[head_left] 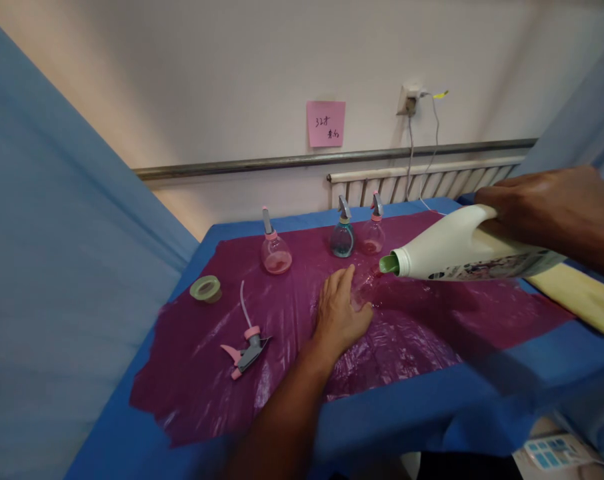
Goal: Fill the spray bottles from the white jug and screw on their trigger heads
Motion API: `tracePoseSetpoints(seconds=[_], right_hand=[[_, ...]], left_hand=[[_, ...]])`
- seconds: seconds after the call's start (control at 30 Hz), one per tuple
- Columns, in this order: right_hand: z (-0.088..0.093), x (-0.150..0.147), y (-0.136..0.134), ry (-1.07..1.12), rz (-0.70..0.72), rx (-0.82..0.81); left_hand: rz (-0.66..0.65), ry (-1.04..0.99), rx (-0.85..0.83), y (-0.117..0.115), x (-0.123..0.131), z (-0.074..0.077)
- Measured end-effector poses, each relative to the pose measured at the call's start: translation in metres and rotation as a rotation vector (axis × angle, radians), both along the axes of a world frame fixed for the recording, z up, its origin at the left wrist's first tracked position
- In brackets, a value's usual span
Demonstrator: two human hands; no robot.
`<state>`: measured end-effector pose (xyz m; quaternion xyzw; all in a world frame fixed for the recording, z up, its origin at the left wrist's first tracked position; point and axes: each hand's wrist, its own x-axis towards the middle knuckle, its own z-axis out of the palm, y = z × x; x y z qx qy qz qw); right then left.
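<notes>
Right hand: The right hand [547,203] was closed round the handle of a pale jug [447,248], holding it tipped.
Left hand: The left hand [338,308] had thumb and fingers curved widely around a clear bottle [366,285] (how firmly, I could not tell).
Clear bottle: It was on the purple sheet [192,387], just beside the jug's green-lined mouth; its lean was unclear.
Spill risk: Too steep a jug tilt could have sent liquid past the neck.
Tipping risk: A knock from the jug, or a loose left grip, could have toppled the bottle.
Spray head: The spray head [252,348] lay loose, where runoff might have wetted it.
</notes>
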<state>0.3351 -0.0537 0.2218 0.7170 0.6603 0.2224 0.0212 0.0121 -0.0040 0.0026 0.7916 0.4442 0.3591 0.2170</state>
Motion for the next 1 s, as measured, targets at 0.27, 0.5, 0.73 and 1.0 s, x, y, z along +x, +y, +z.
tracePoseSetpoints(seconds=[0.27,0.5,0.73,1.0], right_hand=[[0.005,-0.008,0.001,-0.088,-0.093,-0.097],[0.004,-0.003,-0.001,-0.105,-0.061,-0.072],[0.006,-0.008,0.000,-0.072,-0.073,-0.081],[0.008,-0.013,0.000,-0.109,-0.088,-0.098]], left_hand=[[0.001,-0.007,-0.014,-0.002,0.000,0.001],[-0.003,-0.025,0.004,0.000,0.000,-0.002],[-0.006,-0.021,0.009,-0.001,0.000,0.000],[0.001,-0.008,-0.007,-0.002,-0.001,0.001]])
